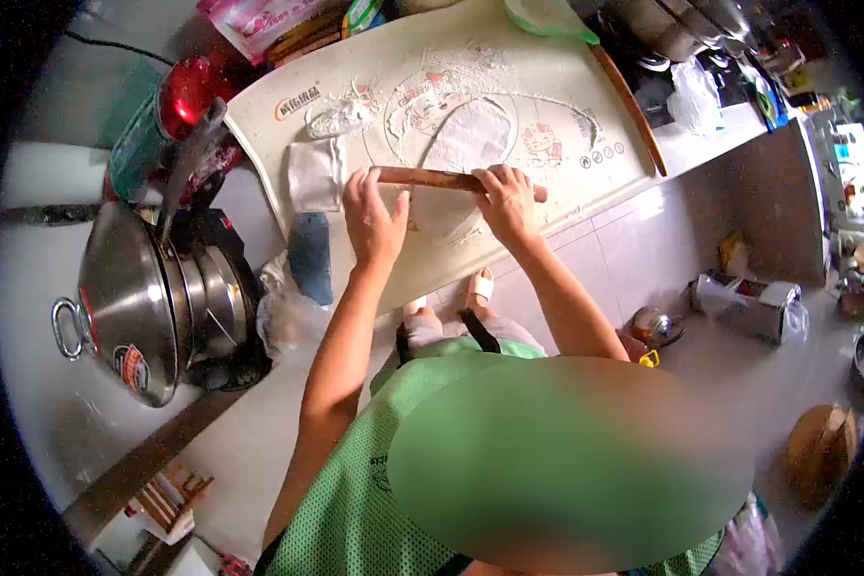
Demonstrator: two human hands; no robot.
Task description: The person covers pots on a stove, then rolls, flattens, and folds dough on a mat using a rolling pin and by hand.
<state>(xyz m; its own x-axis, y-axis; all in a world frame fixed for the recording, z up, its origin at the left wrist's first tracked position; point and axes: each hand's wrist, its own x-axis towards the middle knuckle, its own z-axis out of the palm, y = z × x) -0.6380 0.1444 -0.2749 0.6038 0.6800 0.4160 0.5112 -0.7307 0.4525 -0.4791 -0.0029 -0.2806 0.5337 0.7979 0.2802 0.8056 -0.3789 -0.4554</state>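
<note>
A wooden rolling pin [427, 178] lies crosswise in front of me over a thin, pale dough sheet [472, 134]. My left hand [374, 219] is at the pin's left end, fingers curled there and the thumb held apart. Nearer its right end, my right hand [511, 204] wraps the pin with its fingers over the top. The sheet shows on both sides of the pin, on a cream printed mat [576, 106]. Left of it are a folded white piece [315, 176], which looks like dough or cloth, and a heap of flour [339, 118]. Loose flour streaks the mat.
A blue-grey cloth-like piece [310, 257] hangs at the mat's near left edge. A lidded steel pot [134, 302] stands at left, by a red shiny object [184, 99]. A wooden stick [629, 110] lies along the mat's right edge. A green-rimmed bowl [552, 17] sits at the back.
</note>
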